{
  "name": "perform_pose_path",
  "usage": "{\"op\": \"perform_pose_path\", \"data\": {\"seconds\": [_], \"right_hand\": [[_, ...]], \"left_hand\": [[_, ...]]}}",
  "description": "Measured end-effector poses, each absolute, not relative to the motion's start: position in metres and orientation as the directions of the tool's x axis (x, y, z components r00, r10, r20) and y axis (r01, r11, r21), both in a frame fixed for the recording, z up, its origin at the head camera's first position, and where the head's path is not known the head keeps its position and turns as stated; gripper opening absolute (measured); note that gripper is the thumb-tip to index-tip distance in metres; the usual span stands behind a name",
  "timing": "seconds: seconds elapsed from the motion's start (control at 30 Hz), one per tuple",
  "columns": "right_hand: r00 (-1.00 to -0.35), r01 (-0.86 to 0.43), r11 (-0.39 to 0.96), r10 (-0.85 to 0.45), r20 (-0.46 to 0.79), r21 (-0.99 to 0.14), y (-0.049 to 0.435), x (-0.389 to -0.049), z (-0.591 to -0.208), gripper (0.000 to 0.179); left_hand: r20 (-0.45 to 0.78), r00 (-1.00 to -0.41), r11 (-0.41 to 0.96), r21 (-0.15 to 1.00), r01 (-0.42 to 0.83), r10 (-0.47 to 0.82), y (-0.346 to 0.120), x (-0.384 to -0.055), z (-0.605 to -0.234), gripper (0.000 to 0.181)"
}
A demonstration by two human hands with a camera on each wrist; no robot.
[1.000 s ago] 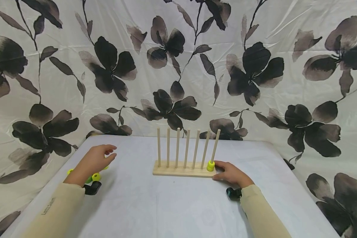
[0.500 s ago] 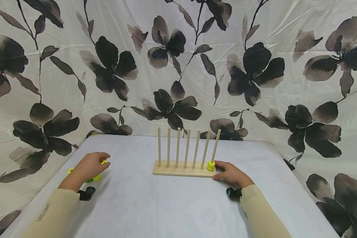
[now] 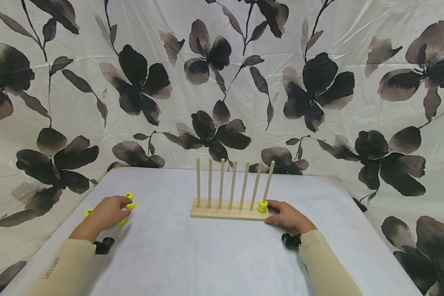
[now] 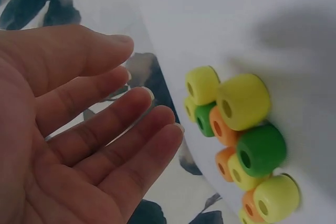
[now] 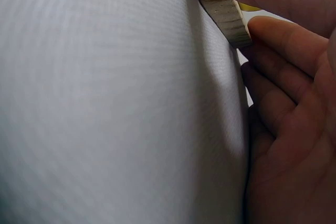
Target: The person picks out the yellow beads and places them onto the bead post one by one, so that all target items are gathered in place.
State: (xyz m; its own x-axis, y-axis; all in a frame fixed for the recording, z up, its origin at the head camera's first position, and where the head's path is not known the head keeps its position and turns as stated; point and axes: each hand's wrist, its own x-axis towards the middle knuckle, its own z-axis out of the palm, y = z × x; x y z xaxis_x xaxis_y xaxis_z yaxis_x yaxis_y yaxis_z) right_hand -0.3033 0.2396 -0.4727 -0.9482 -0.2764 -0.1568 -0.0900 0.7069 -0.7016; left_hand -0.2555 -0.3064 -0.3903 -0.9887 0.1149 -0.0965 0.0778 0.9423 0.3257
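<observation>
A wooden peg stand (image 3: pixel 222 212) with a row of upright pegs stands in the middle of the table. Yellow beads (image 3: pixel 262 206) sit stacked at the bottom of its rightmost peg. My right hand (image 3: pixel 289 216) grips the right end of the base, thumb in front and fingers behind. On the left, my left hand (image 3: pixel 109 211) hovers beside a cluster of loose beads, its fingers loosely bent and holding nothing. The left wrist view shows the cluster beside the fingertips: yellow beads (image 4: pixel 244 102), green beads (image 4: pixel 261 150) and orange beads (image 4: pixel 224 129). In the head view this hand hides most of them.
A white cloth (image 3: pixel 192 255) covers the table. Behind it hangs a pale curtain (image 3: pixel 258 102) with dark flowers. One yellow bead (image 3: pixel 88 212) lies left of the left hand, near the table's left side.
My left hand has come down and back toward me over the beads, uncovering yellow ones beyond its fingertips. The right hand and the peg stand have stayed in place.
</observation>
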Motion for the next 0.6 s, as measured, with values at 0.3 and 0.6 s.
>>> {"op": "perform_pose_path", "data": {"seconds": [0.3, 0.6], "right_hand": [[-0.948, -0.104, 0.713, -0.281, -0.147, -0.694, 0.241, -0.304, -0.473, 0.080], [-0.947, -0.103, 0.711, -0.283, -0.150, -0.695, 0.241, -0.304, -0.473, 0.079]], "left_hand": [[-0.157, -0.982, 0.946, 0.320, 0.052, 0.107, -0.311, -0.255, -0.393, 0.037], [-0.149, -0.982, 0.950, 0.305, 0.066, 0.116, -0.317, -0.256, -0.403, 0.037]]}}
